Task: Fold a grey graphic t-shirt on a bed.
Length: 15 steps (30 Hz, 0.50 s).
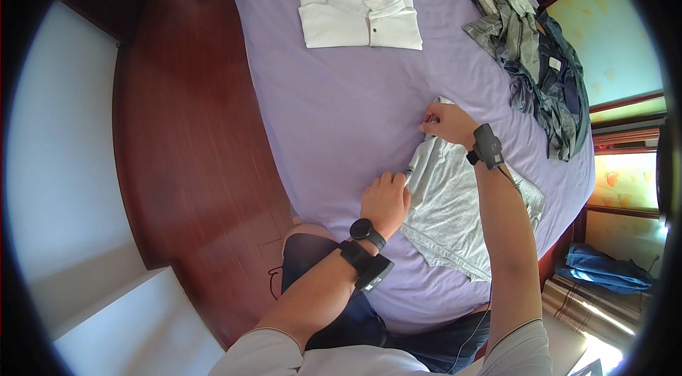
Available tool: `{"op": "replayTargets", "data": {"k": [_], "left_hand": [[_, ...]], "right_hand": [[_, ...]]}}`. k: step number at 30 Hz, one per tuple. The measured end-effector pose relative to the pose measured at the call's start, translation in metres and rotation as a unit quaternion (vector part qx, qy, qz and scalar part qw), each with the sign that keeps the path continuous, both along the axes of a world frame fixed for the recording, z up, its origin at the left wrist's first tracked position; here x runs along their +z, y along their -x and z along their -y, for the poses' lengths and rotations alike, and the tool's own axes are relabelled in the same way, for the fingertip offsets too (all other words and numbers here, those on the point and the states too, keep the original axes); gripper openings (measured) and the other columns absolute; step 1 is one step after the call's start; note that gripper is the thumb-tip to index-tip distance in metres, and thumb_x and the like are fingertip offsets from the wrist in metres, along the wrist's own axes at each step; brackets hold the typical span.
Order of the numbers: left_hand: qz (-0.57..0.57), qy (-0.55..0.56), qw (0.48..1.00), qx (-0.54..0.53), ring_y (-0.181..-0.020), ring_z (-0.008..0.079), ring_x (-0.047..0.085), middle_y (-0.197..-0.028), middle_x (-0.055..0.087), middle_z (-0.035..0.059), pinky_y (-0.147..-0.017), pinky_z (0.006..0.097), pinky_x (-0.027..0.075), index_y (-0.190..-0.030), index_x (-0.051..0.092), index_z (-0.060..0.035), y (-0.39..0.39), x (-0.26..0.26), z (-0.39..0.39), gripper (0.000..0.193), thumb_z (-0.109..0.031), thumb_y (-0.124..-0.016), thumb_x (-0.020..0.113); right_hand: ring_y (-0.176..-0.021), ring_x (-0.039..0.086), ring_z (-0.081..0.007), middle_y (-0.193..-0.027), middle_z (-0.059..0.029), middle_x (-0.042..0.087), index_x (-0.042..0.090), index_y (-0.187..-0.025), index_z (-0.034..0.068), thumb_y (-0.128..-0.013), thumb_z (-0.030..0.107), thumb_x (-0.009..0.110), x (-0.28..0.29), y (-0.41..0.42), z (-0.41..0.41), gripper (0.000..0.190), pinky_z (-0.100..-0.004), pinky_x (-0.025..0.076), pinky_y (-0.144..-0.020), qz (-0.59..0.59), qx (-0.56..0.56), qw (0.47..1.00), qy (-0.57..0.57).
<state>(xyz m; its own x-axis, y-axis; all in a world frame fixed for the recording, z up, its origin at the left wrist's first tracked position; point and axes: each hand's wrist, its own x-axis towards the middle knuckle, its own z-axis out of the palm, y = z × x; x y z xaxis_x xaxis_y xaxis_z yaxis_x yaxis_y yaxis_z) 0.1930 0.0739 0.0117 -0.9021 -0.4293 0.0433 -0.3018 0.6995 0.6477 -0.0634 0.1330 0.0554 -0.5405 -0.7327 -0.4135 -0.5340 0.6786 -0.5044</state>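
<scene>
A light grey knit garment (pixel 447 205) lies spread on a bed with a lilac sheet (pixel 330 109), close in front of me. My left hand (pixel 384 201) pinches the garment's left edge, its fingertips partly hidden. Farther up, my right hand (pixel 450 123) has thumb and fingers closed on the garment's upper end, a bit of cloth showing beyond the knuckles. My right forearm covers part of the garment's right side. Both wrists carry dark strapped devices, and the left also wears a round black watch (pixel 362 228).
A folded white collared shirt (pixel 362 19) lies at the far side of the bed. Rumpled grey and dark clothes (pixel 538 67) are heaped at the right edge. Left of the bed is a reddish wooden floor (pixel 186 109); folded blue denim (pixel 605 269) sits at the lower right.
</scene>
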Motion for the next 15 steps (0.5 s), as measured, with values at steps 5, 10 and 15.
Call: {"op": "replayTargets", "data": {"k": [5, 10, 15], "left_hand": [[0.046, -0.061, 0.997, 0.001, -0.074, 0.0370, 0.069, -0.086, 0.067, 0.0137, -0.063, 0.0497, 0.056, -0.095, 0.056, -0.0054, 0.000, 0.007, 0.003, 0.017, -0.023, -0.095, 0.058], [0.099, -0.099, 0.990, 0.020, -0.067, 0.0404, 0.068, -0.076, 0.069, 0.0161, -0.062, 0.0539, 0.053, -0.091, 0.057, -0.0058, -0.004, 0.005, 0.007, 0.022, -0.026, -0.098, 0.054], [0.163, -0.075, 0.984, 0.016, -0.071, 0.0412, 0.069, -0.078, 0.071, 0.0174, -0.065, 0.0536, 0.055, -0.091, 0.060, -0.0063, -0.010, -0.006, 0.013, 0.025, -0.030, -0.098, 0.053]], "right_hand": [[-0.077, 0.065, -0.0206, -0.081, -0.0090, 0.069, 0.071, -0.094, 0.002, -0.081, 0.020, 0.076, -0.017, 0.017, 0.003, 0.022, -0.0339, 0.051, -0.071, 0.030, -0.025, 0.999, 0.033], [-0.078, 0.065, -0.0173, -0.082, -0.0063, 0.070, 0.072, -0.095, 0.003, -0.083, 0.017, 0.073, -0.032, 0.018, 0.005, 0.018, -0.0329, 0.051, -0.072, 0.052, -0.111, 0.991, 0.045], [-0.078, 0.066, -0.0165, -0.087, -0.0085, 0.073, 0.071, -0.099, 0.002, -0.091, 0.019, 0.065, -0.014, 0.009, 0.014, 0.020, -0.0321, 0.050, -0.071, 0.028, -0.198, 0.964, 0.173]]}}
